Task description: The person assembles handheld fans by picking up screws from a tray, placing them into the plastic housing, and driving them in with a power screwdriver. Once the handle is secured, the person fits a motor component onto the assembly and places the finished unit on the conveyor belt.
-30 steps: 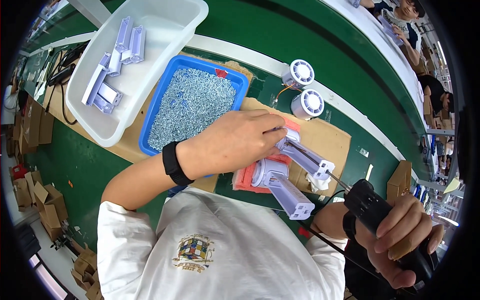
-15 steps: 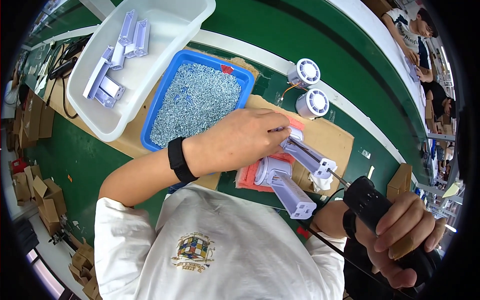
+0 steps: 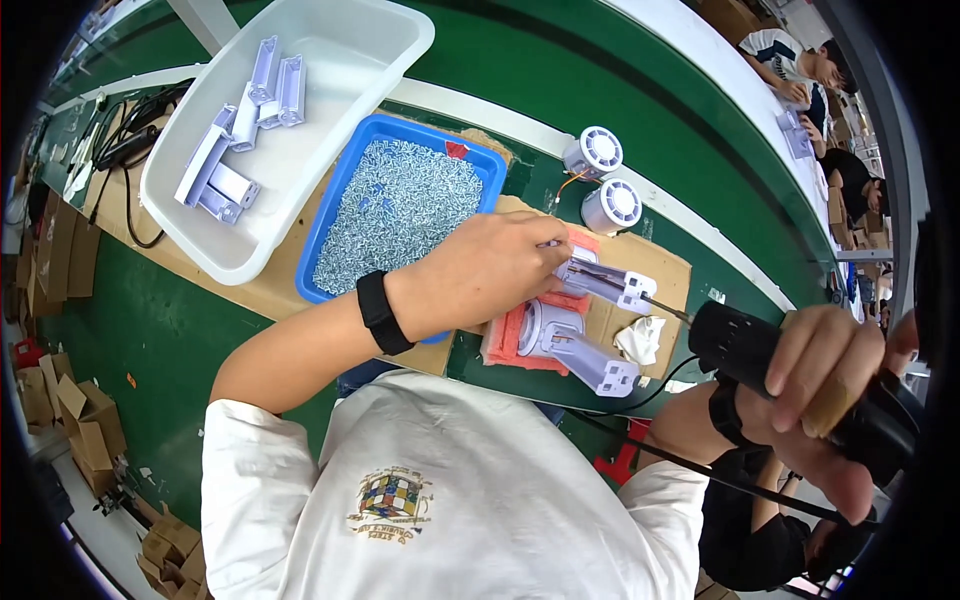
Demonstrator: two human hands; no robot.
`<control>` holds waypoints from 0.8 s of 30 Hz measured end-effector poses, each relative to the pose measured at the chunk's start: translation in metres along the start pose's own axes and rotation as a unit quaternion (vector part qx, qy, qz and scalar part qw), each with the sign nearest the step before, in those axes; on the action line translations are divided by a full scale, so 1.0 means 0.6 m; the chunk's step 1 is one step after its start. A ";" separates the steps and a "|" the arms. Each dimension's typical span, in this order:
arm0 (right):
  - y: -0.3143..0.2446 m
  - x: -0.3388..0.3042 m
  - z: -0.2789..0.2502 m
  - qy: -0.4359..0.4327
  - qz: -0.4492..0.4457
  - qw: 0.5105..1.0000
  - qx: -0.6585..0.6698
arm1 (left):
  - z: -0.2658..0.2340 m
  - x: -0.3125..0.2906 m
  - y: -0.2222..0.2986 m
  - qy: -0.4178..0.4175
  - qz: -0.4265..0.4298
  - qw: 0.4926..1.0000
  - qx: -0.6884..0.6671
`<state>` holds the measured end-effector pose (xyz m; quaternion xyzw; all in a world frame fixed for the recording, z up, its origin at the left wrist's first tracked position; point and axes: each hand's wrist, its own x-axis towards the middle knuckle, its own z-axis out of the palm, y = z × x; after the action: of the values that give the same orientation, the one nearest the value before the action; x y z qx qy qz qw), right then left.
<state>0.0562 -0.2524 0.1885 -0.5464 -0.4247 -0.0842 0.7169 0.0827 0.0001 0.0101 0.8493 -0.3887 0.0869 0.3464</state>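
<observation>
My left hand (image 3: 485, 265) is closed, its fingers pinching near the round end of a lavender plastic housing (image 3: 612, 284) with a long hollow handle. My right hand (image 3: 825, 375) is wrapped round a black electric screwdriver (image 3: 735, 338). The screwdriver's thin bit meets the far end of that handle. A second lavender housing (image 3: 598, 362) of the same shape lies beside it, nearer to me. Both round ends rest on red foam pads (image 3: 503, 345). My left fingers partly hide the first housing's round end.
A blue tray (image 3: 304, 262) full of small silvery screws stands left of the pads. Beyond it, a white bin (image 3: 225, 270) holds several lavender parts. Two round vented fan units (image 3: 612, 206) stand behind. Crumpled white tissue (image 3: 640, 340) lies on cardboard. The screwdriver's black cord (image 3: 690, 462) crosses before me.
The view has turned slightly, so the housings and screwdriver bit appear higher. Both hands keep their grips, and the bit remains at the handle's end.
</observation>
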 end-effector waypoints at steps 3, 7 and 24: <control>-0.108 -0.063 -0.081 -0.024 0.016 0.999 -0.033 | -0.013 -0.010 -0.004 0.006 0.007 1.000 0.023; -0.166 -0.107 -0.110 -0.067 -0.013 0.980 -0.188 | -0.047 -0.006 0.022 0.028 -0.001 0.999 0.021; 0.074 -0.161 -0.048 -0.298 0.109 0.754 -0.575 | -0.034 -0.110 0.086 -0.027 -0.048 0.997 0.051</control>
<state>0.0365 -0.2929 0.0880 -0.8957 -0.4261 -0.0666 0.1088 0.0029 0.0296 0.0249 0.8857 -0.3517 0.0665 0.2956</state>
